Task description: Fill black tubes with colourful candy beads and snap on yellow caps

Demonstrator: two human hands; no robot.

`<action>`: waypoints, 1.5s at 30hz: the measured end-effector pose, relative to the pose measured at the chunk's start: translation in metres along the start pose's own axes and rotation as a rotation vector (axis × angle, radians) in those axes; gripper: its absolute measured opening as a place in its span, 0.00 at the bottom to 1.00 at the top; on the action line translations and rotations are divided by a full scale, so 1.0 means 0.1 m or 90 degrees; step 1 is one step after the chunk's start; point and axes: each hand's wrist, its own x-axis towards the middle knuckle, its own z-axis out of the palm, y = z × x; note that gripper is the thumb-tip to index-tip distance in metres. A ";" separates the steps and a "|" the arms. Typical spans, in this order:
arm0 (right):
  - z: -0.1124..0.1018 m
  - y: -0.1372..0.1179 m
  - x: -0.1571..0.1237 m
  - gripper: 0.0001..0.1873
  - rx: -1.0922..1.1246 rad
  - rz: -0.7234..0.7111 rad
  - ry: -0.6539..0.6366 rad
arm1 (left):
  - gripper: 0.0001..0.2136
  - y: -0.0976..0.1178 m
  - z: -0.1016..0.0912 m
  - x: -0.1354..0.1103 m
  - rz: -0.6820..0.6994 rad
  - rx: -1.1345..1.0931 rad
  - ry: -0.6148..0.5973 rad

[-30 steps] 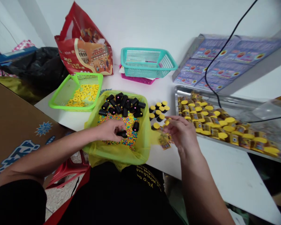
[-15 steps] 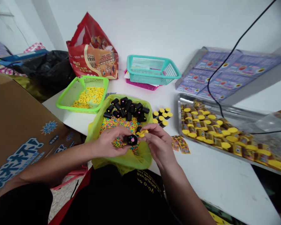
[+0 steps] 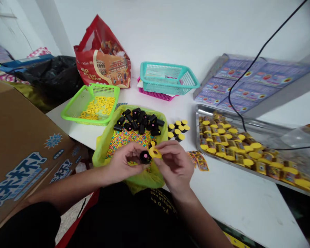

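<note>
My left hand is closed around a small black cylinder, its end with a pink dot turned up toward me. In my right hand a yellow ring-shaped cap is pinched between thumb and fingers, right beside the cylinder's end; whether the two touch I cannot tell. Both hands are over a basin lined with a yellow-green bag. Inside it lie many tiny coloured balls and a heap of black cylinders toward the far side.
A green basket with yellow rings stands at the left. Yellow-topped black cylinders and printed wrappers lie right of the basin. Farther right is a metal tray of labelled pieces. Teal basket, red bag and purple boxes are behind.
My right hand has turned the yellow cap so its ring face shows, holding it closer to the black cylinder. The cylinder in my left hand is tilted slightly differently.
</note>
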 end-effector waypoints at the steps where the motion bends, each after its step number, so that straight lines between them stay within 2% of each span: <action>1: 0.00 -0.01 0.00 0.15 -0.051 -0.038 -0.021 | 0.13 0.01 0.04 -0.01 -0.054 -0.045 0.011; 3: 0.02 -0.01 0.01 0.18 -0.137 -0.109 -0.062 | 0.12 0.03 0.11 -0.01 -0.123 -0.093 0.037; 5: 0.03 0.00 0.02 0.18 -0.189 -0.143 -0.082 | 0.11 0.04 0.14 0.00 -0.154 -0.102 0.058; 11: 0.02 0.04 0.01 0.14 -0.205 -0.111 -0.068 | 0.11 -0.02 0.19 0.00 -0.134 -0.051 0.121; 14: 0.04 0.07 -0.03 0.10 -0.161 -0.035 -0.044 | 0.08 -0.06 0.19 -0.01 -0.062 0.064 0.142; 17: 0.08 0.10 -0.07 0.04 -0.076 0.110 -0.002 | 0.06 -0.08 0.17 0.01 0.081 0.229 0.161; 18: 0.09 0.11 -0.07 0.06 -0.034 0.169 0.005 | 0.07 -0.07 0.17 0.01 0.127 0.274 0.160; 20: 0.12 0.12 -0.07 0.10 0.050 0.273 -0.016 | 0.09 -0.06 0.15 0.03 0.187 0.322 0.147; 22: 0.14 0.12 -0.06 0.10 0.113 0.345 -0.058 | 0.11 -0.05 0.14 0.05 0.192 0.321 0.140; 25: 0.16 0.11 -0.04 0.10 0.189 0.416 -0.061 | 0.10 -0.03 0.13 0.05 0.150 0.292 0.147; 29: 0.19 0.11 -0.03 0.12 0.245 0.506 0.016 | 0.08 -0.04 0.12 0.03 0.094 0.259 0.149; 33: 0.23 0.11 0.00 0.15 0.243 0.554 0.113 | 0.08 -0.05 0.12 0.00 0.020 0.209 0.139; 36: 0.26 0.11 0.02 0.15 0.241 0.544 0.149 | 0.12 -0.02 0.10 -0.01 -0.053 0.167 0.133; 41: 0.28 0.10 -0.01 0.14 0.209 0.494 0.115 | 0.13 0.03 0.07 -0.01 -0.191 0.049 0.090; 45: 0.30 0.11 -0.03 0.15 0.228 0.491 0.109 | 0.16 0.03 0.13 -0.01 -0.245 -0.070 0.072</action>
